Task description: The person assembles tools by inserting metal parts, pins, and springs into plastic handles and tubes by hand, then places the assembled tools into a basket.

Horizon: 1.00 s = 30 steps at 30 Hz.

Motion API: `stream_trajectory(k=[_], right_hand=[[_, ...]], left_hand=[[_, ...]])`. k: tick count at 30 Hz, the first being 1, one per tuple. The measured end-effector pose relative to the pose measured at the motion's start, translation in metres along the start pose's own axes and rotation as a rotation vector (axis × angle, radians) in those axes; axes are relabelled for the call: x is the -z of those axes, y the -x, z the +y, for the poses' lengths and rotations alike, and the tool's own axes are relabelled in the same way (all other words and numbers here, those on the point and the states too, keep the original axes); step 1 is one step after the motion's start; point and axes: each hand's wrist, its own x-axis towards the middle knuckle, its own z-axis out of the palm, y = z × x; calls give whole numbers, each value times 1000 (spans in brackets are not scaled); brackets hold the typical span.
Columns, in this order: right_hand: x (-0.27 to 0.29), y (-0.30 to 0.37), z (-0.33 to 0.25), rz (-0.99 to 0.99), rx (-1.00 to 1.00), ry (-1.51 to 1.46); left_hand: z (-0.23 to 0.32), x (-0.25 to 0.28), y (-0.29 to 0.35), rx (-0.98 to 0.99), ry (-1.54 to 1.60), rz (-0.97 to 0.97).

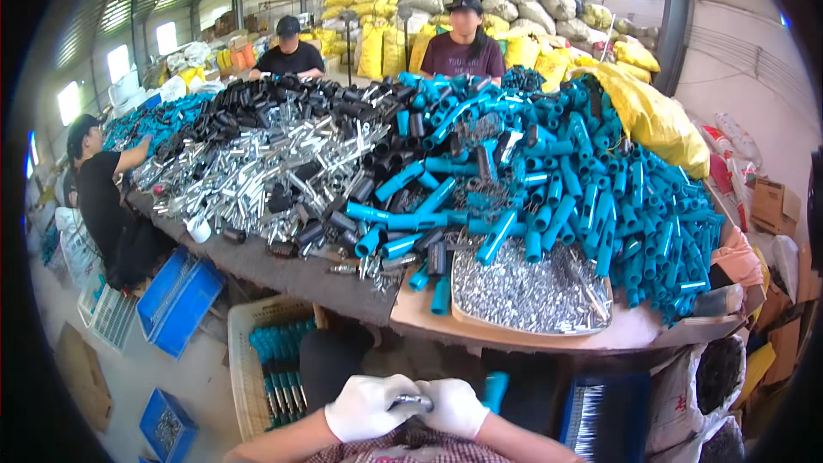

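In front of my body, below the table edge, my left hand (370, 408) and my right hand (456, 408) meet, both in white gloves. Their closed fingers grip a shiny, dark-and-silver metal part (412, 403) from either side; its exact kind is hidden by the gloves. Just right of my right hand stands a teal plastic tube (495, 391). On the table ahead, a shallow tray (531, 291) is full of small silver pieces. Behind it rises a heap of teal plastic tubes (566, 180).
Silver metal parts (257, 176) and black sleeves (257, 103) lie heaped left. A crate (240, 351) of teal-handled pieces stands below the edge, a blue crate (591, 416) at lower right. Blue bins (180, 291) sit on the floor. Three people work around the table.
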Motion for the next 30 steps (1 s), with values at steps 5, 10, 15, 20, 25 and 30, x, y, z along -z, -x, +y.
stream_trajectory(k=[5, 10, 15, 20, 25, 30], right_hand=[[24, -13, 16, -645, 348, -817], [0, -20, -6, 277, 59, -139], [15, -19, -3, -324, 403, -630], [14, -11, -21, 159, 49, -352], [4, -9, -6, 49, 321, -498], [13, -9, -21, 141, 227, -438]], left_hand=[[-3, 26, -29, -546, -51, -290], [27, 1, -32, 139, 547, 313], [17, -7, -24, 24, 1317, 171], [41, 3, -45, 305, 796, 363], [33, 1, -29, 47, 1062, 138], [36, 2, -40, 10, 709, 226]])
